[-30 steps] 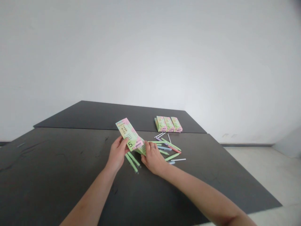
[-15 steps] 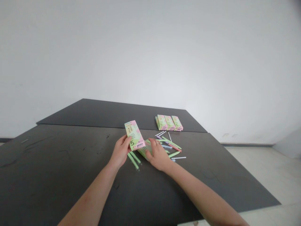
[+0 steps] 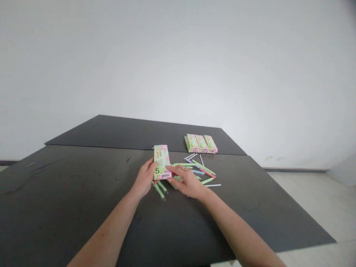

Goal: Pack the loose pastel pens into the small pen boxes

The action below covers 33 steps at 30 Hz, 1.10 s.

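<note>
A flat pink and green box (image 3: 161, 163) with a large 5 on its front is raised above the table, tilted towards me. My left hand (image 3: 144, 178) grips its left edge, thumb on the front. At the lower right corner, my right hand (image 3: 189, 181) has its fingers closed on the box. Beneath and beside the hands lie several pen-like sticks: two light green sticks (image 3: 159, 190) with clear ends sit under my left hand. Right of the box, more green sticks (image 3: 204, 167) mix with purple, blue and red ones. My right hand partly covers a green item below the box.
Several similar boxes (image 3: 200, 144) are stacked in three side-by-side piles at the back right, near the seam between table panels. Thin white sticks (image 3: 201, 160) lie around the coloured ones. The dark table (image 3: 83, 185) reaches towards a pale wall (image 3: 178, 66).
The box has turned more upright and shifted slightly right. My right hand has moved from the green item on the table to the box's lower right corner.
</note>
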### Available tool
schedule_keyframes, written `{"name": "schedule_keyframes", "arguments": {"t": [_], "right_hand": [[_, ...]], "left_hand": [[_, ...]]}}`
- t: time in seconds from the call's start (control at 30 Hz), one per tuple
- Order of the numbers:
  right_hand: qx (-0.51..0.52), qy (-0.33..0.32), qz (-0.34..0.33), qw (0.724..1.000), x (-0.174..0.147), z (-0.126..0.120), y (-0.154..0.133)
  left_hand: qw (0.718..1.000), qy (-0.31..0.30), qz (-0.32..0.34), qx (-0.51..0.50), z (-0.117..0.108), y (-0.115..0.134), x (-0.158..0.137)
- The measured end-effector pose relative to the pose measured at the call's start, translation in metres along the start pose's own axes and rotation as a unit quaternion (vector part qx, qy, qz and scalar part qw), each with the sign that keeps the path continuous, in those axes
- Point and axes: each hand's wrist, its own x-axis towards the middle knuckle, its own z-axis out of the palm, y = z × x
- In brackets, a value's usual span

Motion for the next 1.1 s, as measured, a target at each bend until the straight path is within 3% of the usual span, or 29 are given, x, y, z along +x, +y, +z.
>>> {"name": "schedule_keyframes", "arguments": {"t": [0.43,0.73,0.87,0.93,0.97,1.03,1.1], "right_hand": [[0.046,0.032,-0.009,0.998,-0.005,0.011,0.007],[-0.079,0.019,-0.024,0.996,-0.003,0.011,0.011],[-0.1,0.087,-0.016,0.991,-0.004,0.015,0.013],[-0.04,0.148,0.013,0.988,-0.003,0.015,0.012],[0.013,0.177,0.042,0.983,-0.002,0.014,0.011],[0.149,0.219,0.112,0.958,0.002,0.013,0.009],[0.282,0.233,0.169,0.915,0.005,0.014,0.006]], "left_hand": [[0.998,-0.034,-0.038,0.029,-0.002,-0.001,-0.004],[0.998,-0.046,-0.031,0.029,0.003,0.009,-0.01],[0.996,-0.092,0.005,0.017,0.004,0.003,-0.008],[0.992,-0.103,0.046,0.052,0.002,-0.001,-0.007],[0.989,-0.076,0.078,0.095,0.0,-0.002,-0.006],[0.952,0.013,0.197,0.234,-0.005,-0.002,-0.006],[0.859,0.07,0.331,0.385,-0.008,0.001,-0.008]]}}
